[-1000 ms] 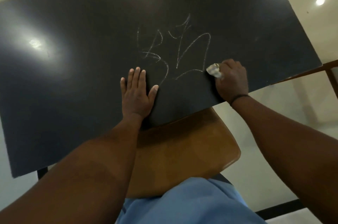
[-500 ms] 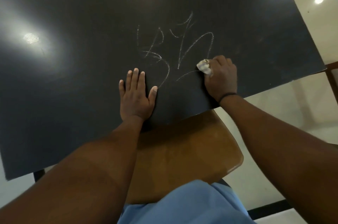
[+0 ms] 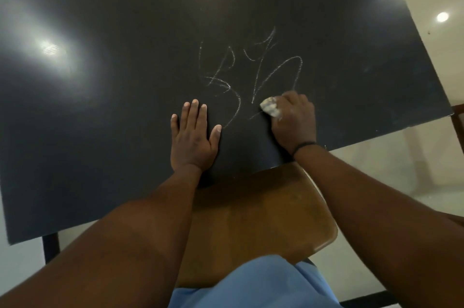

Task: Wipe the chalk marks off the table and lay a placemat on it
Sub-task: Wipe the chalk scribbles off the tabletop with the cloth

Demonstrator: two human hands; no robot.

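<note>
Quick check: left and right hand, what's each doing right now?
Left hand: open, flat on the table, holding nothing.
Right hand: closed in a grip on a crumpled white wad, beside the chalk marks.

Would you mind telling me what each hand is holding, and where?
The right hand grips a crumpled whitish wad, mostly enclosed, one end protruding. The left hand holds nothing.

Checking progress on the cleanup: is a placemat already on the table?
No. The dark table shows only chalk marks, the flat left hand and the right hand holding a rag.
</note>
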